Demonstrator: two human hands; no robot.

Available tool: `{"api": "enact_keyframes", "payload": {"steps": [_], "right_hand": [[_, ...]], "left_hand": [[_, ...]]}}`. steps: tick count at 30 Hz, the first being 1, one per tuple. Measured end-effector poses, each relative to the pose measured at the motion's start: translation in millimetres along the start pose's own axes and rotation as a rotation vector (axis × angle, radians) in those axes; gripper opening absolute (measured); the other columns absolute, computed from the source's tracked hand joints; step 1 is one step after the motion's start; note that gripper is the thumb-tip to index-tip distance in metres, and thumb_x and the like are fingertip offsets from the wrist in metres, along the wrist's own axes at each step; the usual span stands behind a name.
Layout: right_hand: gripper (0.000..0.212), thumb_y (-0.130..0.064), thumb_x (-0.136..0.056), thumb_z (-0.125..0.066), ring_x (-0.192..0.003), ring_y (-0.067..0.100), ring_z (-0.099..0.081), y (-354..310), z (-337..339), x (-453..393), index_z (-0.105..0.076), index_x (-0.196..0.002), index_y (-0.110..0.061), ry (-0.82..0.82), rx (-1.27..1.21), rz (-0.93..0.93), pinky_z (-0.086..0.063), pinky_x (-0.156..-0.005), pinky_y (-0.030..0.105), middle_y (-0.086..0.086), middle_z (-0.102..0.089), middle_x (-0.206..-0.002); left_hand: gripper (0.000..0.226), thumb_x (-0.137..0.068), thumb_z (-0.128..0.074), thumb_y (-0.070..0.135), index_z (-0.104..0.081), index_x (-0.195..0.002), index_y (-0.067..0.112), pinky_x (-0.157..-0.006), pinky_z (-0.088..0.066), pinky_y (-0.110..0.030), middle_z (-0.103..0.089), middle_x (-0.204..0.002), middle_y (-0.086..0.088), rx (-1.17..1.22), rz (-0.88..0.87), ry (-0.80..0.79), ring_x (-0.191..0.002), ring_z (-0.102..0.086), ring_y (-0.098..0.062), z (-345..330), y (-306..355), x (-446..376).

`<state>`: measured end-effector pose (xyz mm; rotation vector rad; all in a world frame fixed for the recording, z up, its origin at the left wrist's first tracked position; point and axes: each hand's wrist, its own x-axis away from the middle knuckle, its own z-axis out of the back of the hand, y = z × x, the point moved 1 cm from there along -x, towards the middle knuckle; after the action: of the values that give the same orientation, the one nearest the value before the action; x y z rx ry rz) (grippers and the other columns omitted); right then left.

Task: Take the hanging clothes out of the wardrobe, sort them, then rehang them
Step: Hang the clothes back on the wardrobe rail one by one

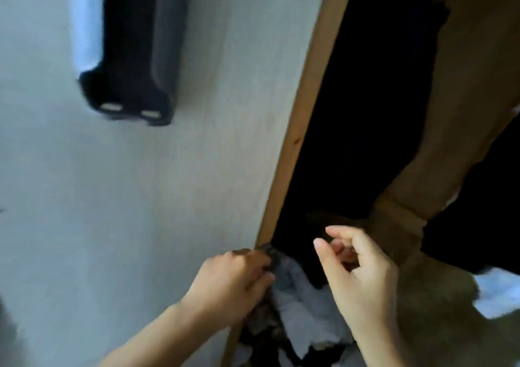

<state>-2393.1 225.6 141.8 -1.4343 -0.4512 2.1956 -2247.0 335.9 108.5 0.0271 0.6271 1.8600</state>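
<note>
Head view: left hand (236, 276) grips dark fabric of a grey-and-dark garment (301, 304) low at the wardrobe frame (304, 119); right hand (357, 276) hovers beside it, fingers loosely curled, holding nothing. Best to bring the right hand onto the cloth and lift clear of the hanging tan garment (461, 113).

dark wardrobe opening (365, 113) free mid-right of frame, wooden frame edge (304, 119) blocking its left, tan garment (464, 99) crowding upper right, clothes pile (304, 310) filling the bottom
</note>
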Motion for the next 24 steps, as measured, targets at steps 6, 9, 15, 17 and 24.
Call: {"api": "enact_keyframes", "payload": {"steps": [6, 9, 15, 17, 24], "right_hand": [[0.016, -0.045, -0.074, -0.06, -0.069, 0.005, -0.059, -73, -120, 103, -0.065, -0.082, -0.032, -0.378, -0.335, -0.041, -0.045, -0.063, 0.015, -0.01, -0.061, -0.067], [0.02, -0.044, -0.074, -0.057, -0.065, 0.006, -0.057, -122, -164, 145, -0.066, -0.082, -0.028, -0.522, -0.449, 0.029, -0.045, -0.063, 0.019, -0.01, -0.059, -0.065], [0.02, -0.041, -0.074, -0.059, -0.056, 0.009, -0.056, -237, -231, 212, -0.067, -0.076, -0.022, -0.771, -0.671, 0.246, -0.045, -0.06, 0.018, -0.008, -0.059, -0.061], [0.018, -0.04, -0.074, -0.059, -0.055, 0.009, -0.056, -280, -253, 236, -0.066, -0.076, -0.024, -0.865, -0.754, 0.295, -0.046, -0.059, 0.021, -0.008, -0.058, -0.061], [0.013, -0.042, -0.071, -0.059, -0.061, 0.001, -0.052, -412, -313, 328, -0.06, -0.08, -0.031, -1.163, -0.935, 0.473, -0.039, -0.061, 0.005, -0.014, -0.057, -0.07]], "left_hand": [[0.034, -0.094, -0.04, 0.049, -0.053, -0.123, 0.037, -0.08, -0.045, -0.022, -0.063, -0.109, 0.016, -0.102, 0.475, -0.018, -0.095, -0.061, -0.008, 21, -117, 160], [0.043, -0.087, -0.035, 0.057, -0.056, -0.119, 0.037, -0.078, -0.044, -0.021, -0.064, -0.105, 0.016, -0.115, 0.695, 0.041, -0.094, -0.062, -0.008, 34, -152, 238], [0.063, -0.075, -0.018, 0.068, -0.057, -0.115, 0.039, -0.081, -0.043, -0.022, -0.063, -0.107, 0.017, -0.138, 1.093, 0.18, -0.102, -0.059, -0.004, 68, -186, 387], [0.042, -0.089, -0.033, 0.059, -0.055, -0.118, 0.039, -0.08, -0.04, -0.02, -0.062, -0.108, 0.017, -0.151, 1.203, 0.235, -0.102, -0.057, -0.003, 84, -195, 430], [0.027, -0.093, -0.047, 0.047, -0.057, -0.117, 0.039, -0.08, -0.041, -0.017, -0.061, -0.097, 0.021, -0.135, 1.48, 0.459, -0.094, -0.058, 0.001, 130, -238, 550]]}}
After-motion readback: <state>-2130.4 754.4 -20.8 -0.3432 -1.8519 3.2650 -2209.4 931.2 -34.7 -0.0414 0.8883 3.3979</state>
